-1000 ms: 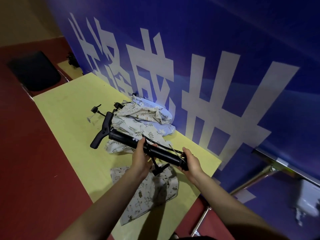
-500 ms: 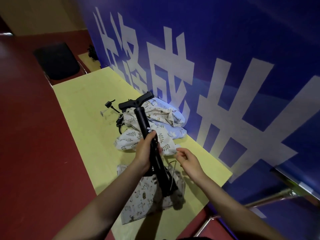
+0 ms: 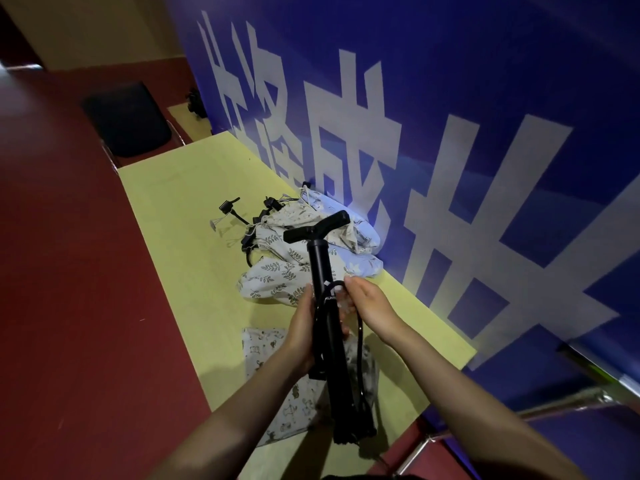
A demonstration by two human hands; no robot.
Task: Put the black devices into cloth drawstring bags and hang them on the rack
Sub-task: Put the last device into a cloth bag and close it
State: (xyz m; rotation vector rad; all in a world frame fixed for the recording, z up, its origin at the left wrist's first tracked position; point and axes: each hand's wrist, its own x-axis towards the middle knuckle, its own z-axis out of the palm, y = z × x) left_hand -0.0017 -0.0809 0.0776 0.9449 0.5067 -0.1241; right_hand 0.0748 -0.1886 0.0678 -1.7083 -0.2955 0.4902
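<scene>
**Pump held upright above its bag**

Pump (image 3: 325, 306), black with a T-handle at twelve o'clock and its foot at six, stands near upright over the yellow table (image 3: 166, 216). The left hand (image 3: 304, 330) curls its fingers round the barrel from nine o'clock. The right hand (image 3: 367, 303) comes in from three o'clock, fingertips pinching the thin black hose (image 3: 360, 344) near the barrel.

Directly beneath, at six o'clock, lies a flat printed drawstring bag (image 3: 273, 358), its mouth not open as far as I can tell. The likely trouble: the loose hose could snag the bag's mouth, or the foot could catch the cloth and bunch it, since neither hand is free to spread the opening.

Count: one pump in hand; one flat bag below; a heap of patterned bags (image 3: 304, 258) at twelve o'clock, perhaps three, hard to separate; a few small black fittings (image 3: 228, 206) at eleven o'clock. No rack is clearly in view.
</scene>
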